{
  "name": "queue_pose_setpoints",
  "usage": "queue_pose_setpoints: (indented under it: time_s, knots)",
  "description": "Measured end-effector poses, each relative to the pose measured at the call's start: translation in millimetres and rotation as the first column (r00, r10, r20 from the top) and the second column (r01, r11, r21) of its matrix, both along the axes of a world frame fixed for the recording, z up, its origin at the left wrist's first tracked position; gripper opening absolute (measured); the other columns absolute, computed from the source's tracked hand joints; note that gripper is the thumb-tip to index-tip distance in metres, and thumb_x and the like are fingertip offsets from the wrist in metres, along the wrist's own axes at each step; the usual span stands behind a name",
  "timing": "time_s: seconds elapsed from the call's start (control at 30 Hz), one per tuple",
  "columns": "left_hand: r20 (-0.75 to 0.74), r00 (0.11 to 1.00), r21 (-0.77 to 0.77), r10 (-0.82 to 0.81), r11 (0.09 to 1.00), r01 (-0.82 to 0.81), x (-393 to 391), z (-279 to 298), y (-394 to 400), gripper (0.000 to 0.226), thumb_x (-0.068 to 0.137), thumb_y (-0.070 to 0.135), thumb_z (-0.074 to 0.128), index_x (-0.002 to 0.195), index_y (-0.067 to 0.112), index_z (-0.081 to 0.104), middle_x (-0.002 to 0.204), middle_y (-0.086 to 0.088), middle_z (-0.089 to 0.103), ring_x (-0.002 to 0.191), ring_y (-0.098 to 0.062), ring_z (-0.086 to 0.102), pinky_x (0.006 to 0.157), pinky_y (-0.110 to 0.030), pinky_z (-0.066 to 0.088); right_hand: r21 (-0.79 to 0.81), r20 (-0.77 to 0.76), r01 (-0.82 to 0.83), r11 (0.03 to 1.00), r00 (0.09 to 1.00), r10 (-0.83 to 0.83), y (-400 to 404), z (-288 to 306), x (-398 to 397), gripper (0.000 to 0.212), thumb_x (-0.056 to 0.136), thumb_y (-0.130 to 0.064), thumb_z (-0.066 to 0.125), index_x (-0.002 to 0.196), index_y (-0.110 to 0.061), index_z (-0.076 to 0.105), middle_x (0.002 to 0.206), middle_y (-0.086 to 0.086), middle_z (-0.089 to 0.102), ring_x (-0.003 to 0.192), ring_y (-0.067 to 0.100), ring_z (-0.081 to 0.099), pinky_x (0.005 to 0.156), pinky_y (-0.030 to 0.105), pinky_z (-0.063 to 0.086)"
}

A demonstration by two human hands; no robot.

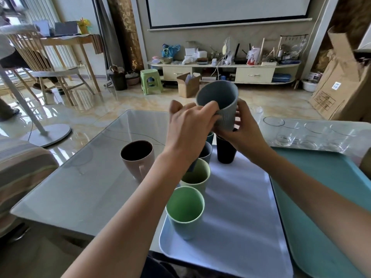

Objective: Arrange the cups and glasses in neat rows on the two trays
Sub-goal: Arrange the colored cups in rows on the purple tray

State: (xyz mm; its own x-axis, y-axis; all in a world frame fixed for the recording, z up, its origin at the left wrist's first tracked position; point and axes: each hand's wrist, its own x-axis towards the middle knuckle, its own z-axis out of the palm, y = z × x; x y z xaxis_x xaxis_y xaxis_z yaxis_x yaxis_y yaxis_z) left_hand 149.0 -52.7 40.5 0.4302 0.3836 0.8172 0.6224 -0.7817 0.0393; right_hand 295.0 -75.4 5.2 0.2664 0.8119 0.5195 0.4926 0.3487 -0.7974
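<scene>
We see a home living room. The landmark is the low media cabinet against the far wall. Above it hangs a pull-down projection screen. On its top we note routers, boxes and household clutter. In front of it stand a green plastic stool and an open carton on the polished tile floor. To its left are curtains and a wooden chair at a desk. Nearer us than the cabinet lies a glass-topped coffee table.

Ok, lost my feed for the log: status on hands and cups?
Left hand and right hand both gripping grey cup, lifted and tilted. Row of cups on lilac tray. Teal tray bare. Nothing blocking.
</scene>
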Motion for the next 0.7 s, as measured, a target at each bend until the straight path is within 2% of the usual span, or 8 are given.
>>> queue_pose_setpoints:
  time_s: [0.07, 0.17, 0.23, 0.3, 0.4, 0.53, 0.7]
  knots:
    - [-0.037, 0.999, 0.002, -0.038, 0.999, 0.038, 5, 0, -5, 0.013, 0.082, 0.021, 0.059, 0.079, 0.009, 0.063, 0.064, -0.003, 0.069, 0.06, -0.024, 0.065, 0.063, -0.026, 0.041, 0.001, -0.025, -0.011, 1.0, 1.0, 0.011, -8, 2, 7, 0.072, 0.066, -0.028, 0.082, 0.124, -0.026, 0.039, 0.117, -0.004, 0.054, 0.105, 0.014, 0.054, 0.078, 0.026, 0.054]
    - [-0.04, 0.997, -0.015, -0.059, 0.998, 0.058, 7, 1, -8, 0.019, 0.083, 0.025, 0.062, 0.093, 0.009, 0.063, 0.068, -0.005, 0.071, 0.065, -0.023, 0.067, 0.072, -0.029, 0.036, -0.028, -0.04, 0.052, 0.998, 0.998, -0.053, -16, -5, 23, 0.07, 0.064, -0.026, 0.085, 0.12, -0.024, 0.043, 0.112, -0.004, 0.057, 0.101, 0.014, 0.056, 0.072, 0.024, 0.055]
    - [0.01, 0.999, -0.064, -0.05, 0.997, 0.05, 6, 4, -7, 0.026, 0.085, 0.031, 0.06, 0.101, 0.01, 0.061, 0.074, -0.006, 0.071, 0.07, -0.024, 0.067, 0.076, -0.029, 0.03, -0.087, -0.134, 0.108, 0.99, 0.984, -0.119, -20, -18, 34, 0.069, 0.067, -0.02, 0.084, 0.121, -0.025, 0.042, 0.111, -0.002, 0.057, 0.1, 0.015, 0.056, 0.066, 0.015, 0.054]
    - [0.051, 0.998, -0.071, -0.037, 0.997, 0.041, 4, 6, -4, 0.029, 0.086, 0.036, 0.056, 0.099, 0.01, 0.062, 0.076, -0.004, 0.071, 0.072, -0.023, 0.066, 0.077, -0.03, 0.027, -0.167, -0.239, 0.071, 0.983, 0.965, -0.11, -27, -37, 42, 0.072, 0.069, -0.013, 0.082, 0.127, -0.023, 0.04, 0.112, -0.001, 0.058, 0.102, 0.016, 0.057, 0.063, 0.007, 0.051]
    - [0.06, 0.998, -0.055, -0.01, 0.998, 0.014, 3, 5, -1, 0.023, 0.086, 0.032, 0.059, 0.095, 0.01, 0.064, 0.075, -0.004, 0.071, 0.073, -0.024, 0.067, 0.077, -0.03, 0.031, -0.278, -0.26, 0.009, 0.961, 0.962, -0.084, -35, -69, 40, 0.074, 0.068, -0.009, 0.081, 0.127, -0.021, 0.039, 0.104, -0.009, 0.057, 0.104, 0.018, 0.057, 0.071, 0.015, 0.05]
    - [0.02, 1.0, -0.085, -0.014, 0.996, 0.016, 6, 4, -4, 0.024, 0.086, 0.032, 0.058, 0.091, 0.009, 0.064, 0.072, -0.004, 0.07, 0.07, -0.025, 0.066, 0.076, -0.035, 0.04, -0.382, -0.257, 0.001, 0.924, 0.961, -0.107, -31, -100, 28, 0.079, 0.069, -0.009, 0.082, 0.133, -0.019, 0.037, 0.112, -0.006, 0.054, 0.105, 0.014, 0.053, 0.078, 0.023, 0.045]
    - [0.0, 1.0, -0.089, -0.023, 0.996, 0.023, 6, 1, -1, 0.028, 0.089, 0.036, 0.054, 0.092, 0.009, 0.063, 0.076, -0.004, 0.07, 0.075, -0.026, 0.065, 0.077, -0.034, 0.039, -0.411, -0.253, 0.019, 0.911, 0.958, -0.134, -18, -122, 23, 0.069, 0.065, -0.014, 0.084, 0.114, -0.033, 0.039, 0.107, -0.008, 0.058, 0.104, 0.015, 0.056, 0.085, 0.028, 0.045]
